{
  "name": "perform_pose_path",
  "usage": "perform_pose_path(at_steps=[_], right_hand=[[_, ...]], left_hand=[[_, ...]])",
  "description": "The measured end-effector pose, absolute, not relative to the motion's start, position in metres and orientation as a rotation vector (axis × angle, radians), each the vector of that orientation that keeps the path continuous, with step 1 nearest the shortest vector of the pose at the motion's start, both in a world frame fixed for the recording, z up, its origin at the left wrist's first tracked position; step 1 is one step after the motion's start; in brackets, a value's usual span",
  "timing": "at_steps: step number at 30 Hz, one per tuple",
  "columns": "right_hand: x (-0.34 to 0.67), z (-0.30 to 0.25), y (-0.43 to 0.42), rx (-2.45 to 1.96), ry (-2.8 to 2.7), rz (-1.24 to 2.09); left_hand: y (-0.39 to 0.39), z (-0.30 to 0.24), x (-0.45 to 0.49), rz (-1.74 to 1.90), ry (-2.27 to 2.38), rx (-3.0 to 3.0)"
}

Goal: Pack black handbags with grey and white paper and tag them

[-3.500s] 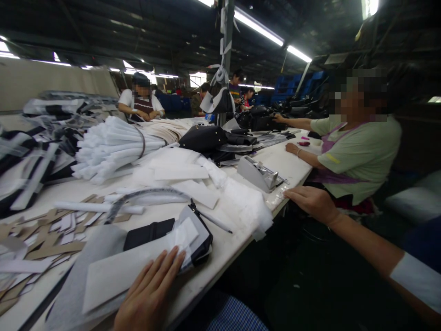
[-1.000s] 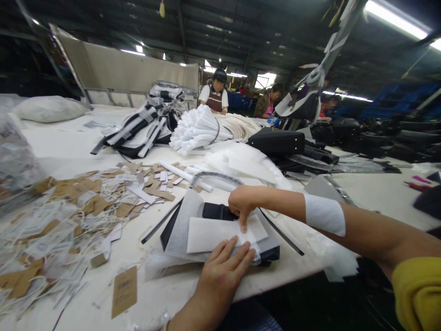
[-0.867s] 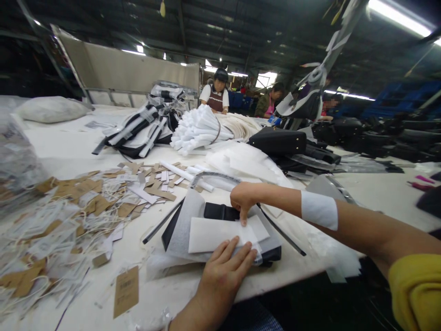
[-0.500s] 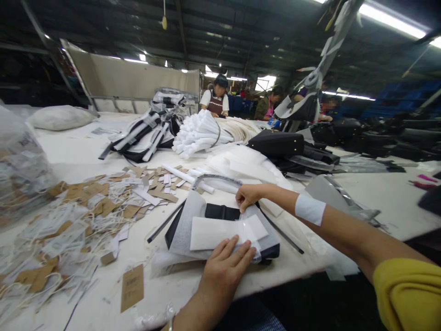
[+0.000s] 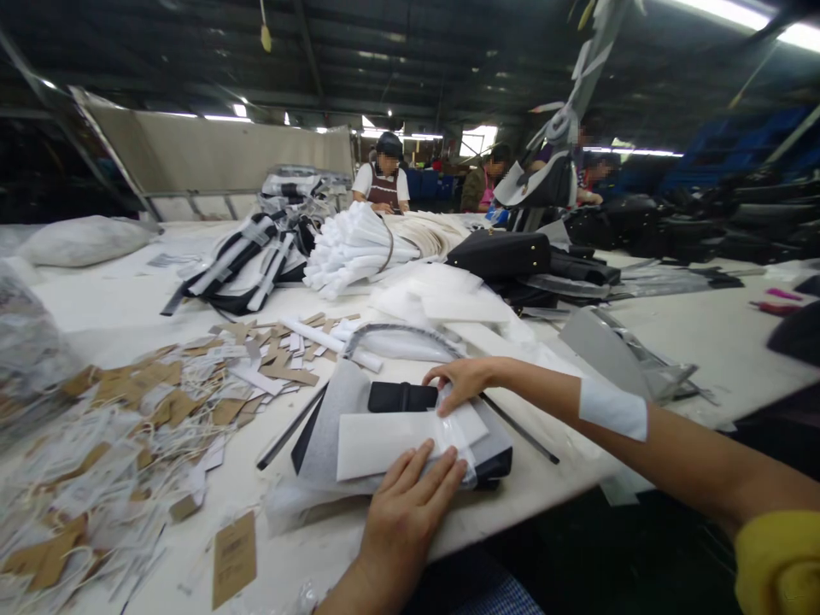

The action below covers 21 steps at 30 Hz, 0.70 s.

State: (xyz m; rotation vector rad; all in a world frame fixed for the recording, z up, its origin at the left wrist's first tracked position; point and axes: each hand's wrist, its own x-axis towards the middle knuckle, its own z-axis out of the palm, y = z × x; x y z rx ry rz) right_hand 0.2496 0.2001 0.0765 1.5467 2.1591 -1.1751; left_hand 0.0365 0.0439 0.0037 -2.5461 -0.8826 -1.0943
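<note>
A black handbag point(image 5: 498, 464) lies on the table in front of me, mostly covered by thin white wrapping sheet point(image 5: 320, 444). Its wrapped handle point(image 5: 397, 329) arches at the far side, and a black strap tab point(image 5: 401, 396) shows in the middle. Across it rests a white foam sheet point(image 5: 377, 444) with a clear plastic strip point(image 5: 458, 431) over its right part. My left hand point(image 5: 410, 504) lies flat on the foam and the strip's near end, fingers stretched. My right hand point(image 5: 458, 384) touches the strip's far end, fingers apart and bent.
Paper tags with strings point(image 5: 121, 444) are heaped on the left. Behind are a bundle of white foam tubes point(image 5: 352, 252), wrapped straps point(image 5: 237, 265) and black bags point(image 5: 500, 256). A grey bag piece point(image 5: 602, 350) lies right. A co-worker point(image 5: 386, 179) is across the table.
My right hand has loosened from a closed pinch at the strip's far end, and its fingers are now apart. My left hand stays flat on the foam. The view has shifted slightly right.
</note>
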Motion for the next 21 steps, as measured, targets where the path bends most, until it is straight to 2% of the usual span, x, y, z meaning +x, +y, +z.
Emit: perform_pose_path(at_steps=[5,10,16,21], right_hand=[[0.247,0.068,0.217,1.543,2.113,-1.339],[0.255,0.063,0.215,1.565,2.197,-1.354],[0.26,0.076,0.19,1.591,2.417,-1.174],[0.25,0.071,0.173,1.57,2.485,-0.84]], left_hand=[[0.044,0.005,0.037,-1.085,-0.892,-2.559],[0.045,0.004,0.036,-1.06,-0.887,-2.576],[0.044,0.003,0.035,-1.046,-0.865,-2.576],[0.043,0.006,0.035,-1.027,-0.855,-2.606]])
